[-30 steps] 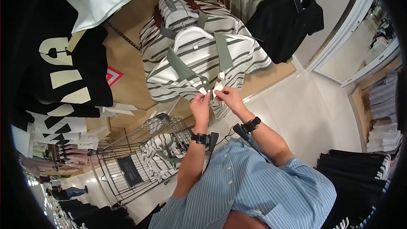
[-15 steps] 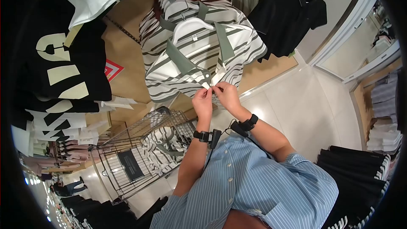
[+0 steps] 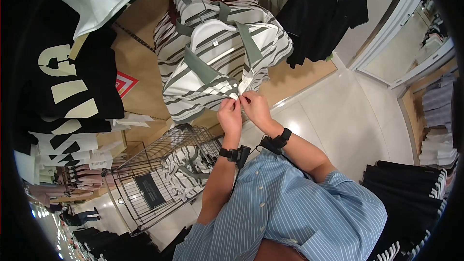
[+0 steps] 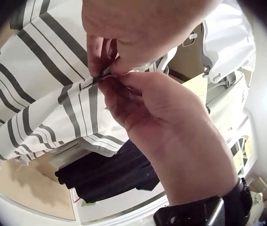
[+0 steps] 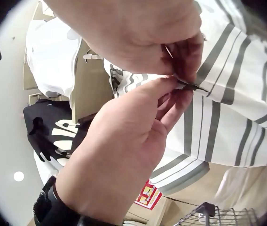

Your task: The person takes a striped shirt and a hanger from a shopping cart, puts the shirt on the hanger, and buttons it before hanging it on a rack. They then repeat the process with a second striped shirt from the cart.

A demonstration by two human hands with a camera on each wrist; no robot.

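A white polo shirt [image 3: 186, 92] with dark stripes and a grey-green collar [image 3: 200, 69] hangs on a white hanger [image 3: 215, 25]. At its front placket, my left hand [image 3: 230, 117] pinches one edge just below a pale button [image 3: 235, 85]. Close against it, my right hand [image 3: 256, 111] pinches the other edge, fingertips meeting. From the left wrist view, the right hand [image 4: 157, 108] is seen with thumb and fingers on the folded fabric. The right wrist view shows the left hand [image 5: 124, 127] gripping the same edge from the other side. The fastening between the fingertips is hidden.
A wire shopping cart [image 3: 145, 164] with a striped garment inside stands at the lower left. More striped shirts hang behind on the rail. Black polo shirts [image 3: 324, 24] hang at the right, a black printed top [image 3: 67, 77] at the left. Black garments [image 3: 401, 188] line the lower right.
My hands have come together, and the two placket edges, apart a second ago, now meet at the fingertips. The head view has shifted slightly, so the rack sits higher and further left.
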